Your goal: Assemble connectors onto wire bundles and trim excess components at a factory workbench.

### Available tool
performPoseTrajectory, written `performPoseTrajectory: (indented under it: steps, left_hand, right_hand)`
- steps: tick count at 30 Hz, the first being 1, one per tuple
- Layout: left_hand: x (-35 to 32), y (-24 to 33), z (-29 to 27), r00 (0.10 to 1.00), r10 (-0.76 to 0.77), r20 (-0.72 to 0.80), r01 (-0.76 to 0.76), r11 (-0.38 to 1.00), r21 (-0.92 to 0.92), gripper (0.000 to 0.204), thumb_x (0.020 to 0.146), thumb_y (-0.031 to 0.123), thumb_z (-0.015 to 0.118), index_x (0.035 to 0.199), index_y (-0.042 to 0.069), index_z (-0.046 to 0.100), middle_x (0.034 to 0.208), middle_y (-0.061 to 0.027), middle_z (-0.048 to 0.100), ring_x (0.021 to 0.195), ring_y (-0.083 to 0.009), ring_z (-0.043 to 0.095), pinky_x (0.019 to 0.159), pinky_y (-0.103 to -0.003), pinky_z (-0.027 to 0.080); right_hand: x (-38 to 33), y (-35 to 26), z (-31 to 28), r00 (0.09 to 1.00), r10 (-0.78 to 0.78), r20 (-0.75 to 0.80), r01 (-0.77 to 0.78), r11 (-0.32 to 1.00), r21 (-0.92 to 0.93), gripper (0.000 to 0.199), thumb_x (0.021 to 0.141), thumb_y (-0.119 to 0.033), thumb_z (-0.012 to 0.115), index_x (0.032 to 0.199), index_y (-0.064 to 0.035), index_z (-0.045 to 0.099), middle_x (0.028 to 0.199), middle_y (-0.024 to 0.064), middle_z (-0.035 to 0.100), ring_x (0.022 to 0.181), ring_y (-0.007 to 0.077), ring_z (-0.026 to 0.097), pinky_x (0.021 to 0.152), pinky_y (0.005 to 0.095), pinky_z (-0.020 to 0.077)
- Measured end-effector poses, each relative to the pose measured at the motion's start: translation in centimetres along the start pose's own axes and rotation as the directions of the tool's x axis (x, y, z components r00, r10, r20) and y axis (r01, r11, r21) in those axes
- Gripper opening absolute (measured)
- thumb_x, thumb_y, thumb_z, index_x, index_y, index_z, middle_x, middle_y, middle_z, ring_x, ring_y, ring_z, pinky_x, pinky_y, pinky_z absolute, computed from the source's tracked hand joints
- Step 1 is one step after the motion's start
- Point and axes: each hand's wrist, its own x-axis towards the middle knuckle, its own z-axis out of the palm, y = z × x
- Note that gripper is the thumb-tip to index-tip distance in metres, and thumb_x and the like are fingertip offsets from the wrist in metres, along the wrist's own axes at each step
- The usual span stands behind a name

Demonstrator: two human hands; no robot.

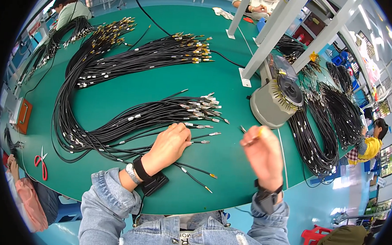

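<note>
My left hand lies curled over the near edge of a large bundle of black cables, its fingers closed on a cable there. The bundle's silvery connector ends point right, just beyond that hand. My right hand is raised at the right, in front of a round grey machine with a ring of yellowish pieces. Its fingers are pinched and somewhat blurred; a small pointed metallic tip and a yellow spot show at them, but what they hold is unclear. Two loose cable ends, with yellowish tips, lie below my left hand.
Another arm of the bundle curves across the far table. Red-handled scissors lie at left, near an orange-fronted box. Grey metal posts rise behind the machine. More cable bundles hang at right. Several people sit around.
</note>
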Motion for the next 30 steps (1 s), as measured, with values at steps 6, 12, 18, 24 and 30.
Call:
performPoseTrajectory:
  steps: [6, 12, 18, 24, 30]
  left_hand:
    - [0.2, 0.4, -0.3, 0.997, 0.072, 0.027, -0.074, 0.993, 0.094, 0.016, 0.070, 0.006, 0.068, 0.082, 0.007, 0.057, 0.085, -0.0056, 0.051, 0.081, -0.0244, 0.050, 0.068, -0.035, 0.045]
    - [0.9, 1.3, -0.2, 0.984, 0.179, -0.026, -0.176, 0.980, 0.093, 0.014, 0.070, 0.008, 0.067, 0.081, 0.006, 0.059, 0.084, -0.0056, 0.050, 0.081, -0.0240, 0.049, 0.069, -0.035, 0.044]
    - [0.7, 0.7, 1.4, 0.989, 0.149, 0.019, -0.150, 0.984, 0.096, 0.015, 0.070, 0.008, 0.067, 0.080, 0.005, 0.056, 0.084, -0.0063, 0.050, 0.082, -0.0247, 0.048, 0.070, -0.035, 0.043]
    - [0.4, 1.7, 0.0, 0.988, 0.143, -0.057, -0.143, 0.990, 0.017, 0.018, 0.070, 0.005, 0.067, 0.079, 0.004, 0.051, 0.085, -0.0074, 0.051, 0.081, -0.0263, 0.048, 0.069, -0.035, 0.042]
    - [-0.7, 2.6, -1.0, 0.992, 0.125, -0.032, -0.127, 0.989, -0.075, 0.018, 0.071, 0.004, 0.067, 0.079, 0.005, 0.051, 0.087, -0.0075, 0.052, 0.081, -0.0267, 0.048, 0.069, -0.036, 0.041]
  right_hand:
    - [-0.6, 4.4, 1.1, 0.984, 0.165, -0.073, -0.153, 0.978, 0.144, 0.014, 0.088, -0.018, 0.057, 0.082, -0.0081, 0.049, 0.084, 0.0039, 0.047, 0.079, 0.0151, 0.043, 0.075, 0.0308, 0.0382]
    - [-0.3, 5.7, -0.8, 0.985, 0.166, -0.040, -0.157, 0.975, 0.158, 0.012, 0.087, -0.017, 0.058, 0.085, -0.0073, 0.050, 0.085, 0.0046, 0.049, 0.081, 0.0154, 0.044, 0.075, 0.0307, 0.0385]
    - [-0.1, 6.1, -0.8, 0.987, 0.074, -0.143, -0.091, 0.989, -0.118, 0.014, 0.084, -0.008, 0.061, 0.095, -0.0044, 0.052, 0.091, 0.0049, 0.054, 0.085, 0.0129, 0.050, 0.078, 0.0277, 0.0416]
    - [0.0, 7.4, 0.0, 0.990, -0.052, -0.135, -0.029, 0.843, -0.537, 0.025, 0.080, 0.000, 0.064, 0.102, -0.0006, 0.051, 0.097, 0.0066, 0.059, 0.090, 0.0119, 0.056, 0.082, 0.0249, 0.0449]
    - [-0.6, 7.7, 0.9, 0.997, -0.006, -0.078, -0.037, 0.845, -0.534, 0.025, 0.081, 0.001, 0.064, 0.101, 0.0016, 0.051, 0.091, 0.0076, 0.061, 0.086, 0.0131, 0.059, 0.080, 0.0249, 0.0475]
